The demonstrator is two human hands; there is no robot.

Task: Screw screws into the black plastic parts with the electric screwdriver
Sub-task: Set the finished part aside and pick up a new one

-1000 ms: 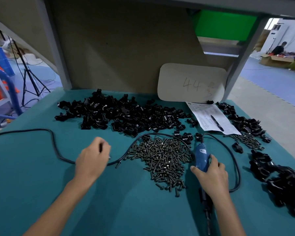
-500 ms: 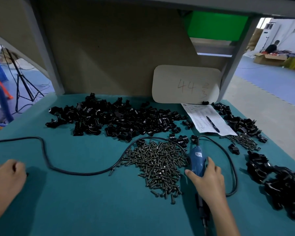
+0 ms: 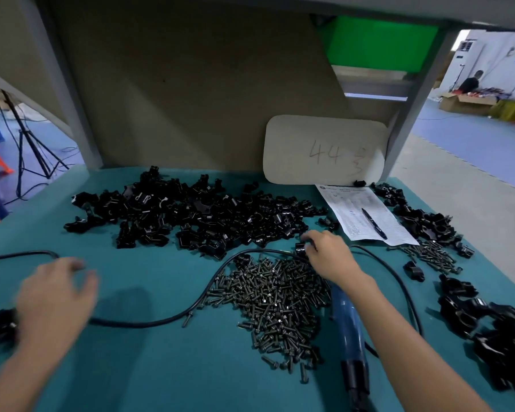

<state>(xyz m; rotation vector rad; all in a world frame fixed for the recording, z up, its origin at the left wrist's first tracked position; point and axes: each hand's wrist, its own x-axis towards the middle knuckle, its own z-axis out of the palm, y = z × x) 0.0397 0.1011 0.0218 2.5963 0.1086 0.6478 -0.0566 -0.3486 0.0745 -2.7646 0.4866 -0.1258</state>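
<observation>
A: Since the earlier frame the right hand has left the electric screwdriver and pinches a small black part at centre frame; the left hand, blurred, spreads open at lower left.

B: The screwdriver lies lengthwise under the right forearm, beside the screws. The card reads "44".

A teal table bears black plastic parts, screws and electric screwdriver.
</observation>
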